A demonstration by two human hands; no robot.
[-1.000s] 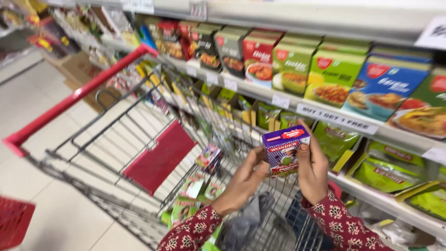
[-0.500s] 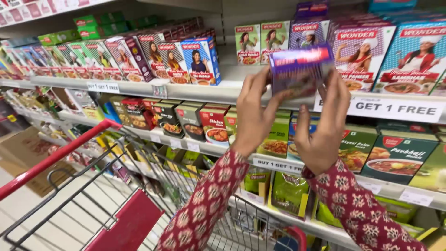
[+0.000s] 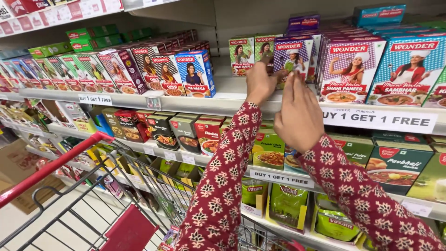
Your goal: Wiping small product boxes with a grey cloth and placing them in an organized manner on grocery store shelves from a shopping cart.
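1. Purple-and-white cardboard spice box (image 3: 293,58) stands upright on the upper white shelf (image 3: 232,100), at the front of its row, between a green-topped box (image 3: 241,56) on its left and a larger purple checked box (image 3: 349,69) on its right.
2. Our left hand (image 3: 260,83) is raised to the shelf edge with its fingers curled toward the lower left corner of the purple-and-white box; we think the fingertips touch it, but the hand hides the contact, so we cannot tell whether it grips anything.
3. Our right hand (image 3: 298,116) is lifted just beside the left, fingers together and pointing up at the front face of that same box; the fingers look loosely extended, with nothing clearly clasped.
4. Both forearms wear dark red sleeves (image 3: 218,195) printed with cream flowers.
5. A white promotional strip (image 3: 378,120) runs along the shelf edge to the right of our hands.
6. Below, green and red food cartons (image 3: 186,132) line the next shelf.
7. A wire shopping trolley with a red handle (image 3: 51,167) stands at lower left, close to the shelving.
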